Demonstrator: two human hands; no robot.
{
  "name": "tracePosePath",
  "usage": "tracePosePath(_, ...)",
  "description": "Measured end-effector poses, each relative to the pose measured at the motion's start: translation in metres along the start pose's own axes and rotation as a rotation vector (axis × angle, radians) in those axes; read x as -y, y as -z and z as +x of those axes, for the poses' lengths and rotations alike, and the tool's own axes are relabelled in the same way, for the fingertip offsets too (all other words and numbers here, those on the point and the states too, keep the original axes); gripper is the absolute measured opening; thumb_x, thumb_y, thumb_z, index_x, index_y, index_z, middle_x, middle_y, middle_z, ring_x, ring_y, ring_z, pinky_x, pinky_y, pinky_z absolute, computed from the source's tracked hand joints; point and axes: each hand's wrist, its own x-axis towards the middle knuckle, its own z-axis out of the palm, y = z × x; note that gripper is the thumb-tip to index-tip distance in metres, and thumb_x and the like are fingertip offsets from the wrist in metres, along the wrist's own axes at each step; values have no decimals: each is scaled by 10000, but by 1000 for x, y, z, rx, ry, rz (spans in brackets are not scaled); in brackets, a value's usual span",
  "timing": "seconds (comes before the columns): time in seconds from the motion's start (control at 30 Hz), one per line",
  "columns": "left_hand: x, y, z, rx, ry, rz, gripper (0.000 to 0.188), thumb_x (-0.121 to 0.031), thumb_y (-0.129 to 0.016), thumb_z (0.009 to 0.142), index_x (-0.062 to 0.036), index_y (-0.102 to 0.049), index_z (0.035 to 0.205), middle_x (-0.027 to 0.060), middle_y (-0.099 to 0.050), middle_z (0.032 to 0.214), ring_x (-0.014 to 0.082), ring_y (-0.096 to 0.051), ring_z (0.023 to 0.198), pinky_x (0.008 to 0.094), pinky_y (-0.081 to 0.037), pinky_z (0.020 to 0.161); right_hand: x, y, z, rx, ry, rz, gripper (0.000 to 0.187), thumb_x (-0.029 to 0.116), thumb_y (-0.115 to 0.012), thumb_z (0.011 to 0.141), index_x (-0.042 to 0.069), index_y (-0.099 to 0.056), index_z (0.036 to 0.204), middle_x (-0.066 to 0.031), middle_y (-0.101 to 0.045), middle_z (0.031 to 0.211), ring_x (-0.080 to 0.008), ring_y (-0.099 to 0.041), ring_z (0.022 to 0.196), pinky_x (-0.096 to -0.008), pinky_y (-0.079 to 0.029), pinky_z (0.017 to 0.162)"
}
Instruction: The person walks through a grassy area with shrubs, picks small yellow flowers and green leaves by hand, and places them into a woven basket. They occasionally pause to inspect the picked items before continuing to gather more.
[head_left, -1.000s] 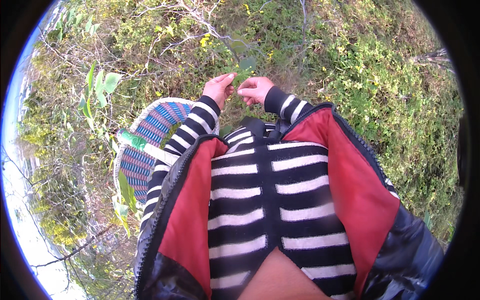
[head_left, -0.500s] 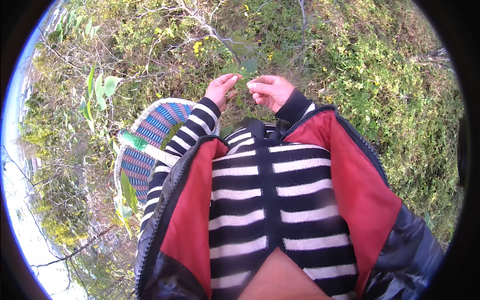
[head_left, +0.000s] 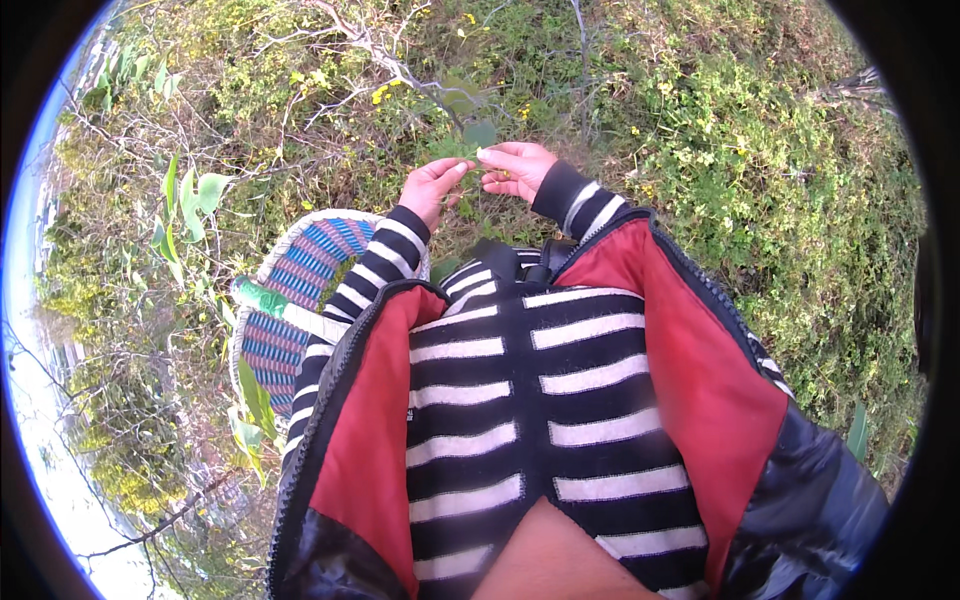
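The right hand [head_left: 522, 168] has neared the left hand [head_left: 430, 190], both pinching a small green sprig [head_left: 481, 152] between their fingertips.

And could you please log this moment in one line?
left hand: close to right hand; anything held: too small to tell; woven basket: partly behind left sleeve; around: green plants

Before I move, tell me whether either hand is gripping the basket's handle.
No, the left hand and right hand are close together, both clear of the green-wrapped handle of the woven basket.
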Motion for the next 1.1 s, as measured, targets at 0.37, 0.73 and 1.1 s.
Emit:
tracePosePath(0.37, 9, 3, 2, -74, -56, 193, 185, -109, -579, 828, 13, -602, 966, 12, -610, 775, 40, -468, 562, 182, -336, 466, -15, -8, 12, -68, -17, -226, 162, 72, -640, 772, 25, -527, 878, -40, -576, 757, -129, -596, 667, -251, -538, 609)
tracePosePath(0.73, 4, 0, 0, -37, 2, 239, 207, -128, -601, 812, 18, -625, 956, 33, -638, 838, 47, -483, 601, 190, -369, 519, -12, 11, -13, -139, -35, -63, 160, 41, -643, 752, -15, -528, 849, -72, -584, 754, -150, -603, 634, -252, -538, 598)
tracePosePath(1.1, 3, 13, 2, -124, -5, 293, 211, -99, -611, 800, 29, -622, 967, 36, -638, 868, 45, -487, 612, 188, -386, 536, -26, 58, -55, -305, -103, 12, 169, 62, -652, 761, 18, -540, 880, -50, -599, 807, -133, -607, 720, -236, -531, 655)
